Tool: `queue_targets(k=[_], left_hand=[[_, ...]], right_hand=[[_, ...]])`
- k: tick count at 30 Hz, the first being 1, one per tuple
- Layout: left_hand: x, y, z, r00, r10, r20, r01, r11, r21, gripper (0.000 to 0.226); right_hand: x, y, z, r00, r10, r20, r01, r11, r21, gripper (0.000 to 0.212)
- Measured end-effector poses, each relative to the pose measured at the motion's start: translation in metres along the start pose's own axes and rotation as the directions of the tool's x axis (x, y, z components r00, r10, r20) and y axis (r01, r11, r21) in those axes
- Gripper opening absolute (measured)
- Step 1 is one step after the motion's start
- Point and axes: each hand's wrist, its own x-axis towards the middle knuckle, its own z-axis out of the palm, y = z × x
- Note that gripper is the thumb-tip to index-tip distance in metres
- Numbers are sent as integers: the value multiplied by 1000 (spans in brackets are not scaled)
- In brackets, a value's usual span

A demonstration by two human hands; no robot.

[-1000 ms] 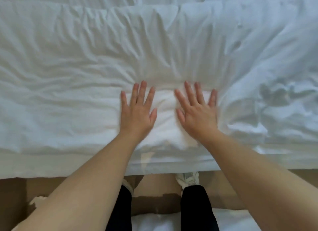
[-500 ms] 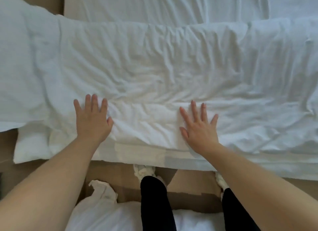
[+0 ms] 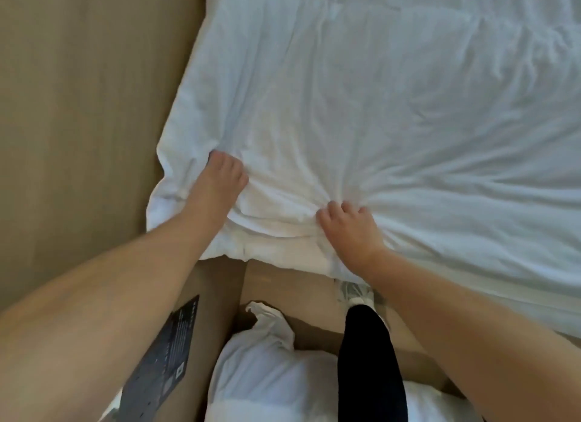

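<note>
near the left corner of a white crumpled cotton duvet [image 3: 361, 107], which lies spread beside the tan wooden floor [image 3: 78, 107], the left hand [image 3: 224, 178] grips the fabric, fingers curled into it. the right hand [image 3: 350, 229] clutches a bunched fold just beside it, along the near edge, creases fanning out from its knuckles. below, a white bundle of linen [image 3: 270, 374] lies beside a black-trousered leg [image 3: 367, 352].
</note>
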Motion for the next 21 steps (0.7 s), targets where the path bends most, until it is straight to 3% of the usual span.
queue_targets(k=[3,5,7,9,12,15,18,21], left_hand=[[2,-30,-25,993,74,90,-59,985,-163,41],[-9,-30,-32,960,195,202,-131,947,-293,49],[-20,-16,-23,906,261,333,-101,898,-429,63],[-19,-6,-17,908,257,331,-36,835,-550,57],[23,-25,-36,998,34,49,9,731,-683,34],[77,-66,-63,941,-249,-229,46,766,-642,31],[127,-111,-82,883,-366,-293,149,811,-566,45],[164,-154,-80,901,-401,-165,264,810,-524,70]], right_hand=[[6,13,-31,996,-45,72,38,995,97,32],[2,21,-41,959,-172,226,142,979,144,32],[-6,21,-43,923,-210,321,147,967,209,30],[-3,19,-38,960,-140,241,85,971,225,40],[25,34,-43,991,68,-115,-46,982,183,47],[58,68,-57,969,175,-173,-148,976,161,61],[86,101,-70,960,199,-199,-177,977,122,68],[107,126,-76,963,204,-174,-177,971,160,77]])
